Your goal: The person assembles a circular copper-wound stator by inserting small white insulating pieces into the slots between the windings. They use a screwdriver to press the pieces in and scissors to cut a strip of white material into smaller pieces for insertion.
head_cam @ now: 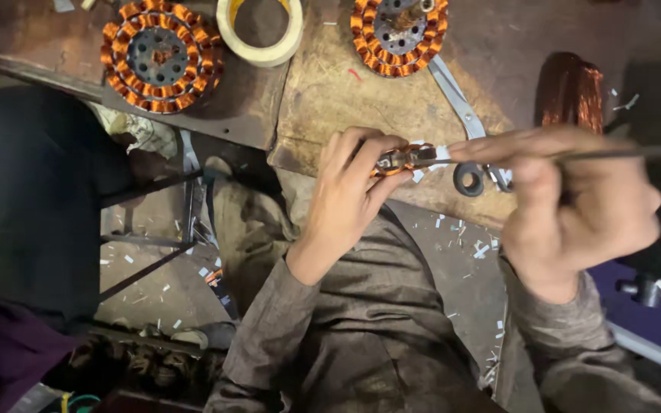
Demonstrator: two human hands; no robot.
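My left hand (350, 191) grips a small copper-wound motor part (398, 159) at the front edge of the wooden workbench (330, 99). My right hand (583, 206) is closed around a thin dark rod-like tool (629, 153), and its tip touches the small part. Both arms wear grey-brown sleeves. The fingers hide most of the small part.
Two round copper-wound stators (161, 57) (399, 34) lie on the bench, with a roll of pale tape (260, 30) between them. A spool of copper wire (569, 92) stands at the right. A metal wrench (464, 126) lies near my hands. Paper scraps litter the floor.
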